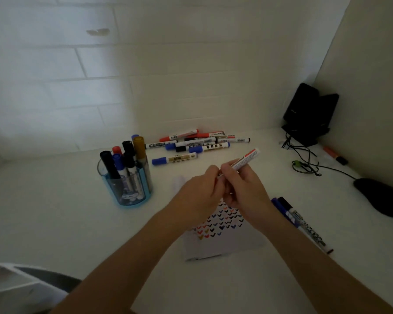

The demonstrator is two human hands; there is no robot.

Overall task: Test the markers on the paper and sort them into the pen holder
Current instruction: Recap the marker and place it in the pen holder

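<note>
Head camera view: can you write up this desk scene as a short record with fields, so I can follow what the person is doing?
Hands: left hand and right hand both grip one marker above the paper
Paper: flat on the table, with rows of small coloured marks
Pen holder: blue, left of the hands, several markers standing in it
Loose markers: a pile at the back of the table
Two markers: lying right of the paper
Mouse: black, far right
</note>
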